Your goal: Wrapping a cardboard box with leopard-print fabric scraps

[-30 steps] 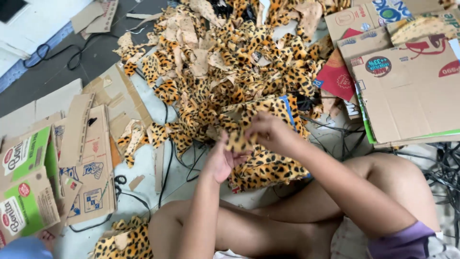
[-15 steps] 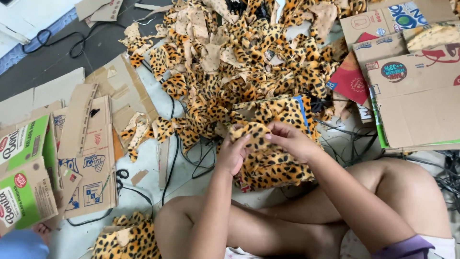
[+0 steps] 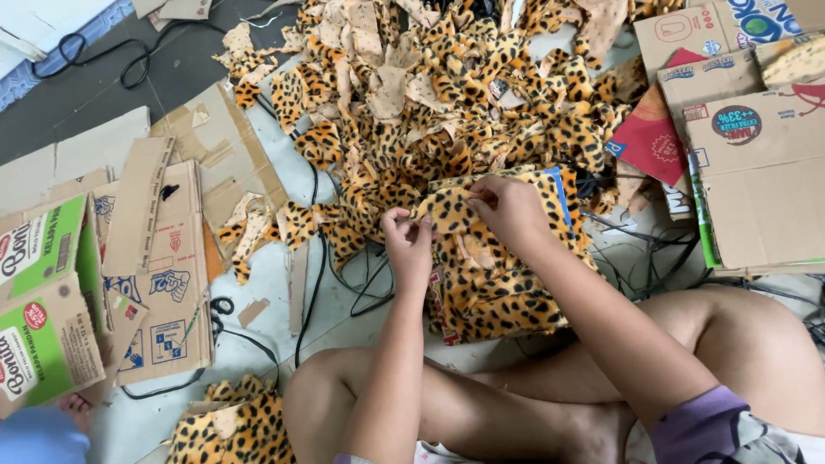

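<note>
While a small scrap of orange-and-black leopard-print plush fabric [image 3: 449, 206] was pinched between both hands, it hung just above a neat stack of the same cut pieces [image 3: 503, 283] lying on the floor in front of the person's crossed legs. The step in hand looked like sorting or aligning one cut piece before laying it with the rest; the next move would probably call for keeping the edges straight and setting it flat on the stack without disturbing the pieces under it. The left hand [image 3: 411, 245] was closed to a fingertip pinch on the scrap's near corner, wrist raised, forearm running up from the lower edge of the view. The right hand [image 3: 509, 209] gripped the scrap's other end with thumb and curled fingers, knuckles up, arm reaching across over the bent knee. Beyond lay a wide loose heap of leopard-print offcuts [image 3: 430, 86], black cables [image 3: 314, 258] on the pale floor, and flattened brown cardboard boxes [image 3: 155, 266] at either side.
</note>
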